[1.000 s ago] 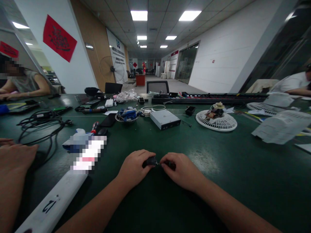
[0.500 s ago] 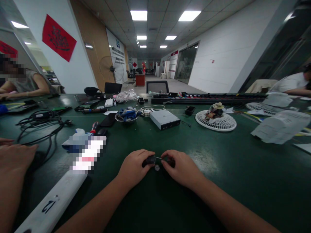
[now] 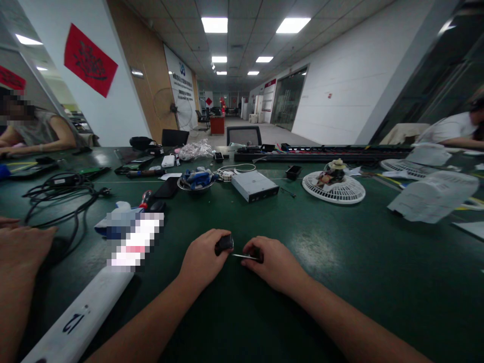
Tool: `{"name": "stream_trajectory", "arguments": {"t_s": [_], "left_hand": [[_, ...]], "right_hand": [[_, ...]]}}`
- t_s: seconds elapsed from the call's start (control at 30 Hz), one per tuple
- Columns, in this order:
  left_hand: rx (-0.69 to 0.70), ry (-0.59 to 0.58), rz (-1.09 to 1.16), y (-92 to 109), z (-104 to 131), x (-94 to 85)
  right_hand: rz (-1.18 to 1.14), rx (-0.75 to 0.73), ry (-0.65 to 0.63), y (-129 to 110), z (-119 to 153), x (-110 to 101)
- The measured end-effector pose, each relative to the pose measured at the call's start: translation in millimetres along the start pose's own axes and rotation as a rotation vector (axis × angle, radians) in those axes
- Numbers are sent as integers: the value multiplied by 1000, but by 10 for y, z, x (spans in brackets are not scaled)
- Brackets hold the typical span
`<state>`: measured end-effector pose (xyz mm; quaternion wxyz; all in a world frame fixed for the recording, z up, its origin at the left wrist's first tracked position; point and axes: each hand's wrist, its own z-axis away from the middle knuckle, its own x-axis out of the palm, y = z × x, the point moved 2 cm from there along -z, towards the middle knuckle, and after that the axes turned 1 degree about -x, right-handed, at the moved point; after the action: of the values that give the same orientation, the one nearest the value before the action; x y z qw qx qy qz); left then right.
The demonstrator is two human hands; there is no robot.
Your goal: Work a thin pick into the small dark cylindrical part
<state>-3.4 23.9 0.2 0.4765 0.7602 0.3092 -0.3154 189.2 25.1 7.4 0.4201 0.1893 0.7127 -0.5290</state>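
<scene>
Near the middle of the green table [image 3: 212,217], my left hand [image 3: 202,257] grips a small dark cylindrical part [image 3: 226,243] between thumb and fingers. Just to its right, my right hand [image 3: 274,262] holds a thin metal rod [image 3: 245,256] with a dark end inside the fingers. The rod points left, toward the dark part, with a gap between the two. What the dark end is cannot be made out.
Beyond my hands lie a silver disc drive [image 3: 254,185], a metal bowl [image 3: 195,189] with blue items and a white fan grille [image 3: 333,189]. At left are a long white piece [image 3: 79,317], black cables [image 3: 71,196] and another person's hand [image 3: 26,247].
The rod has come away from the dark part and tilts differently. My left hand has shifted slightly left. The small round piece seen between my hands before no longer shows.
</scene>
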Motion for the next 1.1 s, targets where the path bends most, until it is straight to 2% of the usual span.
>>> {"name": "stream_trajectory", "arguments": {"t_s": [0.1,0.37,0.57,0.77,0.93,1.1], "left_hand": [[19,-15,16,3,-5,8],[144,-145,49,72,18,31],[195,-151,55,91,46,26],[220,-159,48,111,38,16],[307,-175,68,140,40,2],[402,-191,87,188,44,-33]], "right_hand": [[-70,-20,39,13,8,-12],[-293,-97,161,-15,8,-46],[-388,-127,209,20,-10,-32],[-402,-135,189,29,-11,-27],[-375,-98,189,2,10,-44],[-463,49,105,52,-19,-12]]}}
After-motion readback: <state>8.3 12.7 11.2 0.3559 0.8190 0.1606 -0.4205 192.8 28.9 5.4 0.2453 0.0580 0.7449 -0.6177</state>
